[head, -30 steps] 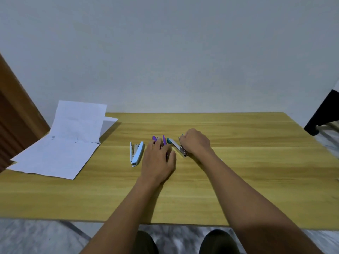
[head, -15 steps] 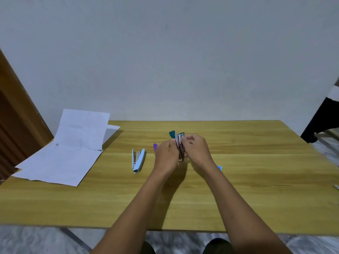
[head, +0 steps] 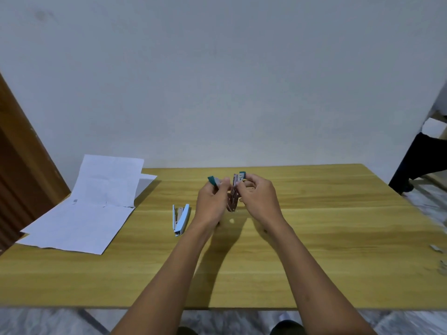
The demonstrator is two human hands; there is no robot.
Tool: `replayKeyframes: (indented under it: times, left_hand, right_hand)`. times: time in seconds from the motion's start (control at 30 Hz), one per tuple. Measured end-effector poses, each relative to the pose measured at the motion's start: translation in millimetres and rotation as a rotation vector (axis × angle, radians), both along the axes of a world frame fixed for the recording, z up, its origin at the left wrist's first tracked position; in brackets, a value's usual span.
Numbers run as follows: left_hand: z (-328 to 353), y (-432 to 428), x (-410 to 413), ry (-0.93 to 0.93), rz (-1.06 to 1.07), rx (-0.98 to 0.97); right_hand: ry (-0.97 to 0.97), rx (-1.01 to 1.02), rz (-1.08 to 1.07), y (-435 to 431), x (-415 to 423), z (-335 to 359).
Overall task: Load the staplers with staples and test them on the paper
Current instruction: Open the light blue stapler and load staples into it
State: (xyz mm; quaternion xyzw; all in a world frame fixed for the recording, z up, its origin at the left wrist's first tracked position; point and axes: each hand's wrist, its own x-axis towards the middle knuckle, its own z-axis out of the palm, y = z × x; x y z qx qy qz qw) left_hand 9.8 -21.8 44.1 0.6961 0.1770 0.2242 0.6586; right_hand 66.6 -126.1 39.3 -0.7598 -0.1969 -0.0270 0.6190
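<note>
Teal plastic capped both ends of the stapler (head: 232, 201) that we held up over the middle of the bench (head: 338, 226), toward its far edge. It was swung open into a narrow V, with the hinge pointing down at the wood and the two arms rising apart. Our left hand (head: 212, 206) gripped the left arm, fingers and thumb curled round it just below its teal tip. Our right hand (head: 260, 201) pinched the right arm near its top, where a teal end and a pale label showed above the fingertips. The metal rail showed between our hands, though we could not tell whether any staples sat in it. The stapler hung clear of the bench, and its shadow lay on the wood beneath our wrists.

Just left of our left hand a light blue stapler (head: 181, 218) lay flat on the bench, opened out, with its two arms joined at the near end and spread toward the wall (head: 217, 81). Well to the left of that, white sheets of paper (head: 79, 221) overlapped at the bench's left end, the rear sheet leaning up against the wall. A few small grey strips, apparently loose staples (head: 436, 248), lay blurred at the bench's right edge. A brown wooden door (head: 19, 165) stood at the left.
</note>
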Motion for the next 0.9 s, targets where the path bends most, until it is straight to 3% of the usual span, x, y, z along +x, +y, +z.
replayKeyframes:
  times: [0.1,0.2,0.37,0.6,0.7,0.9]
  left_hand:
    - [2.6,3.6,-2.6,-0.010,-0.016,-0.011]
    - [1.7,11.0,-6.2,-0.016,-0.079,-0.028]
    - [4.8,21.2,-13.8,0.049,-0.299,-0.266]
    - [6.2,6.9,-12.6,0.207,-0.380,-0.217]
    - [4.9,5.0,-12.1,0.185,-0.456,-0.338]
    - [0.1,9.1,-11.4,0.162,-0.421,-0.402]
  right_hand:
    - [0.083,0.027,-0.087,-4.7,4.8,0.8]
    - [0.252,0.195,-0.100,-9.1,10.2,-0.9]
    - [0.403,0.412,-0.071,-14.4,15.1,6.5]
    - [0.377,0.323,0.060,-0.6,5.1,7.7]
    - [0.267,0.248,0.065,1.8,-0.6,9.4]
    - [0.021,0.112,-0.058,0.2,-2.0,4.2]
